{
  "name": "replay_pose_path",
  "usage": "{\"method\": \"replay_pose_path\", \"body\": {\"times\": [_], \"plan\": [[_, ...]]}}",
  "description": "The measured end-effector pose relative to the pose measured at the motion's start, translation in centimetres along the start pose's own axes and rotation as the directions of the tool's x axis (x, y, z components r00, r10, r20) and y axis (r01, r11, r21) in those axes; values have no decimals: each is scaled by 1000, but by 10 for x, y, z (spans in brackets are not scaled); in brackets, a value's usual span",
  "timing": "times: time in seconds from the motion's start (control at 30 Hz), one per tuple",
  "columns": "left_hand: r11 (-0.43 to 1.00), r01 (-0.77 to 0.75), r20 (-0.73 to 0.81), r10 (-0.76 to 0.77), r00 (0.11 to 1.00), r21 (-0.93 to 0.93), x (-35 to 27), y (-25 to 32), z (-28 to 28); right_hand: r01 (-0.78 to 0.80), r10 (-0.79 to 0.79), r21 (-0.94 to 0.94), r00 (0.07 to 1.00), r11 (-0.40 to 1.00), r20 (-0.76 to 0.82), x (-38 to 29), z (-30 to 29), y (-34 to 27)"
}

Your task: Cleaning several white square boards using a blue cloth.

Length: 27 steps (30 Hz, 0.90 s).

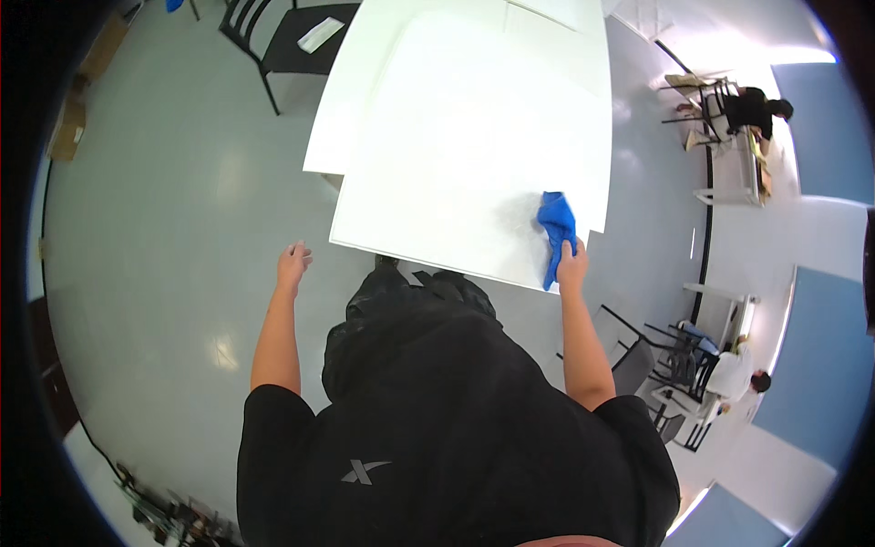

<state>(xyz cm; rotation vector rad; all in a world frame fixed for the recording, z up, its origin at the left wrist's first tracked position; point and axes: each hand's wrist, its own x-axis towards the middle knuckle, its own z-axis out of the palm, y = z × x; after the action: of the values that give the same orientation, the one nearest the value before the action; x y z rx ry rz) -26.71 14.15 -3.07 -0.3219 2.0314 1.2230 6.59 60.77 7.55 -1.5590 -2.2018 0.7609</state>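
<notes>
A blue cloth (pixel 558 222) is gripped in my right hand (pixel 573 265) at the near right corner of a white table (pixel 465 150). The cloth hangs together in loose folds and touches the tabletop. Beside its upper part the white surface shows a faint greyish patch. My left hand (pixel 294 263) hangs in the air over the floor, left of the table's near left corner. Its fingers are loosely curled and hold nothing that I can see.
Past the table's left side stands a black chair (pixel 311 41) with a white packet (pixel 320 35) on its seat. Grey chairs (pixel 632 366) stand on the right. Two people sit at tables along the right wall. Cardboard boxes (pixel 68 130) lie at the far left.
</notes>
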Motion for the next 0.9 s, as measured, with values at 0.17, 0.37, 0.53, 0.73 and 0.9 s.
{"method": "replay_pose_path", "body": {"times": [0.17,0.37,0.53,0.73,0.9], "plan": [[998,-5,191,18,981,-70,-4,56,33,-246,288,277,950,929,-123,7,-23,37],[999,-38,172,39,984,-11,-10,66,66,-496,502,188,865,848,16,-12,-16,131],[999,-42,117,39,992,18,-13,75,71,-591,586,470,791,656,177,-20,-1,139],[998,-32,104,27,994,53,-24,86,60,-602,540,440,797,667,271,-17,-29,108],[936,-286,192,326,926,-207,-93,157,27,-520,402,580,854,627,331,-7,-113,49]]}}
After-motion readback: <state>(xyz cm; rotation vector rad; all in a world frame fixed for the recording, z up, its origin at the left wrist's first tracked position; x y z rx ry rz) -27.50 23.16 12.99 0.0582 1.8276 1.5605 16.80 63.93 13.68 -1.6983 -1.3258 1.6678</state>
